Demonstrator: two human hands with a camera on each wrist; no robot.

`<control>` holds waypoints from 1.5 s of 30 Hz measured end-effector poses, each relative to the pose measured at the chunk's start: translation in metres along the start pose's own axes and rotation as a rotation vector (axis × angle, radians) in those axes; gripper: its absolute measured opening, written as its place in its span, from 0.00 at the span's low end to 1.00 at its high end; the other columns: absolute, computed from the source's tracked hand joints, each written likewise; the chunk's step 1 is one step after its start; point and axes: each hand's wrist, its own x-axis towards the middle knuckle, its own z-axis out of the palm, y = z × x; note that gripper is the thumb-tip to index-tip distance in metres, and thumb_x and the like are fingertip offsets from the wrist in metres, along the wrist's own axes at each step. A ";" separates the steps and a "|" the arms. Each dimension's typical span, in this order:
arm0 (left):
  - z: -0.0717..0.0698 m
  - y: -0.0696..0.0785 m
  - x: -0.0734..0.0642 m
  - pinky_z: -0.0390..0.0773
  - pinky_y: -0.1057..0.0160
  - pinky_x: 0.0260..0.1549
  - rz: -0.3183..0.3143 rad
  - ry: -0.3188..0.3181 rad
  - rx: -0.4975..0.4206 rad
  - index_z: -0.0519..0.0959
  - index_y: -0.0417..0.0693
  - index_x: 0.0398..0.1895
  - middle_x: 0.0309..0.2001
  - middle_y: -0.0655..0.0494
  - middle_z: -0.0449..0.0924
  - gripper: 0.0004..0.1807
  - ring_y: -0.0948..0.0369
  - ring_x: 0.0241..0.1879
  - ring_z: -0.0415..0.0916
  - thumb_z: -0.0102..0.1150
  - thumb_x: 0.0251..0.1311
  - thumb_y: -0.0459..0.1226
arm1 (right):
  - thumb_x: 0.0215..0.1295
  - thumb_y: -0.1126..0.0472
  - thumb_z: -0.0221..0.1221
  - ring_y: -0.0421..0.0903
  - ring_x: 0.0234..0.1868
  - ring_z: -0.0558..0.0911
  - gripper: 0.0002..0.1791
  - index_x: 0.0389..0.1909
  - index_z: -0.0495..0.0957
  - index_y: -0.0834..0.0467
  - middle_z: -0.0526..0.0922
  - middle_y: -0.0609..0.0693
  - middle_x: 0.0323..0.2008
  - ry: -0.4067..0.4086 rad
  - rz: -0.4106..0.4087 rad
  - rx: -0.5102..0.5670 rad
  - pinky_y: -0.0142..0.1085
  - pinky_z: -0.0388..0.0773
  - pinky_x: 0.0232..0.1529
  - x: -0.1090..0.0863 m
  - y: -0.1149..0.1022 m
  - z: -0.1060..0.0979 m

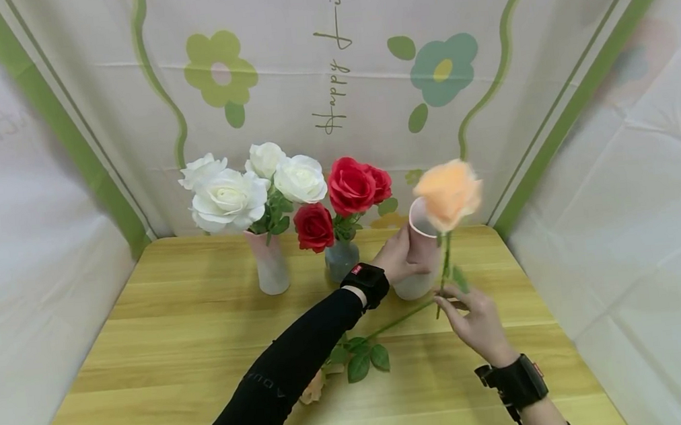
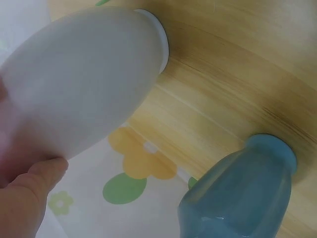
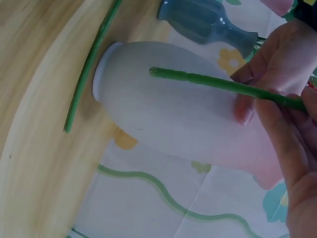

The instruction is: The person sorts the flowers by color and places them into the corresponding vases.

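My left hand [image 1: 398, 259] grips a pink-and-white vase [image 1: 414, 286] that stands upright on the table at the right. In the left wrist view, the thumb presses against the pinkish upper part of the vase [image 2: 94, 74]. My right hand [image 1: 478, 322] pinches the green stem of a peach rose [image 1: 448, 196], its bloom up beside the vase's rim. The cut end of that stem [image 3: 198, 79] points down in front of the vase's side, outside it, in the right wrist view. A second peach rose [image 1: 312, 389] lies on the table, partly hidden under the left sleeve.
White roses [image 1: 230, 198] fill another pink-and-white vase [image 1: 273, 272] at the left. Red roses [image 1: 350, 186] stand in a blue-grey vase [image 1: 341, 261] between the two. A printed cloth [image 1: 284, 55] hangs behind the wooden table [image 1: 117, 367], with white sheets at both sides.
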 end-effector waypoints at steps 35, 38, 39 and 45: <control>0.011 -0.008 0.017 0.61 0.64 0.65 -0.217 -0.010 -0.177 0.45 0.45 0.77 0.72 0.47 0.59 0.57 0.58 0.70 0.58 0.75 0.53 0.41 | 0.67 0.83 0.50 0.54 0.37 0.83 0.11 0.48 0.73 0.80 0.75 0.76 0.36 0.428 0.210 0.405 0.41 0.82 0.42 0.072 -0.046 -0.038; 0.014 -0.011 0.019 0.61 0.63 0.65 -0.206 0.006 -0.189 0.46 0.46 0.77 0.71 0.48 0.60 0.57 0.59 0.69 0.59 0.76 0.51 0.41 | 0.68 0.82 0.50 0.55 0.38 0.83 0.10 0.47 0.73 0.81 0.74 0.77 0.37 0.447 0.220 0.424 0.43 0.81 0.42 0.079 -0.046 -0.040; 0.015 -0.012 0.019 0.62 0.63 0.65 -0.200 0.008 -0.194 0.46 0.47 0.77 0.71 0.49 0.60 0.57 0.59 0.69 0.59 0.77 0.50 0.41 | 0.68 0.81 0.50 0.56 0.39 0.82 0.10 0.47 0.73 0.81 0.74 0.77 0.37 0.449 0.216 0.421 0.44 0.81 0.43 0.080 -0.045 -0.040; 0.015 -0.013 0.018 0.62 0.64 0.65 -0.188 0.014 -0.199 0.47 0.45 0.76 0.71 0.48 0.60 0.57 0.60 0.69 0.59 0.76 0.51 0.41 | 0.69 0.80 0.51 0.55 0.37 0.83 0.09 0.46 0.74 0.81 0.75 0.77 0.36 0.505 0.203 0.401 0.44 0.81 0.43 0.088 -0.038 -0.040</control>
